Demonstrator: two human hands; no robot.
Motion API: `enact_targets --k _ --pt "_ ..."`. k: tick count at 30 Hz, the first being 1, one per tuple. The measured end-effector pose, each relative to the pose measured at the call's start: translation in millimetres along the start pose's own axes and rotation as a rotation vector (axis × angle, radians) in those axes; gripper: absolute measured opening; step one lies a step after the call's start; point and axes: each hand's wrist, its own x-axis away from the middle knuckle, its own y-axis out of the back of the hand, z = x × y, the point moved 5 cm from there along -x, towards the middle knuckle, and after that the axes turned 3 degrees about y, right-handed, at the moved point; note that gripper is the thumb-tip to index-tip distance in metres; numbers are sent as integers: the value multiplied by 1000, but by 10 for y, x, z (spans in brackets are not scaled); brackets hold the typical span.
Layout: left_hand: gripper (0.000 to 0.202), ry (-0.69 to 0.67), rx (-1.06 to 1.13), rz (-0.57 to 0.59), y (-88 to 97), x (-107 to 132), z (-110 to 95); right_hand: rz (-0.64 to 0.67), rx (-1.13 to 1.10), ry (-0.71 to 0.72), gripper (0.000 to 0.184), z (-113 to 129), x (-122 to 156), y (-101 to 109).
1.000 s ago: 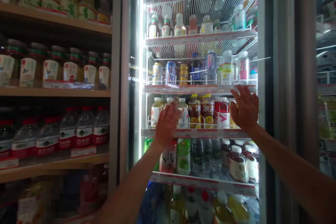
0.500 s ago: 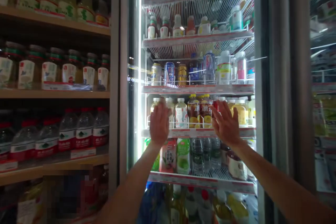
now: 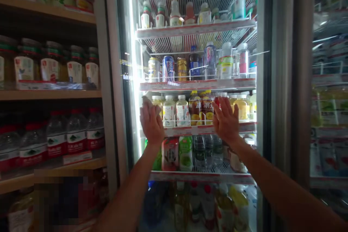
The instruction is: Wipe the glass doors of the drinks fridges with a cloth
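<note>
Head cam: both arms reach up and in from the bottom corners, palms facing the lit fridge's glass door, which is right in front of the person. Left hand is pretty upright, fingers close together, with a blurry pale scrap poking past the tips; can't tell if it's gripped or just pressed flat. Right hand leans left, fingers spread, nothing visibly held, overlapping the yellow-capped bottles. Actual contact with the glass? Honestly can't tell.
</note>
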Motion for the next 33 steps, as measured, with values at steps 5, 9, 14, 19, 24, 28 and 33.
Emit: enact_targets --k 5,9,14,19,24,28,33 --pt "54 -300 86 145 -164 163 -460 -8 -6 1 66 -4 3 4" --pt "51 -308 48 153 -99 126 -267 -4 -17 14 64 -6 1 4" --pt "49 29 -34 -21 57 -89 172 -8 -10 -45 65 31 8 -2" --pt "45 -419 55 207 -152 225 -534 -8 -23 -29 63 23 29 -8" --pt "46 -333 -7 176 68 308 -124 -35 -34 -2 63 12 51 5" --pt "52 -28 -55 -3 257 265 235 -55 -36 -19 63 46 71 0" --pt "47 -369 66 219 45 487 -247 -62 -23 -20 61 45 86 -5"
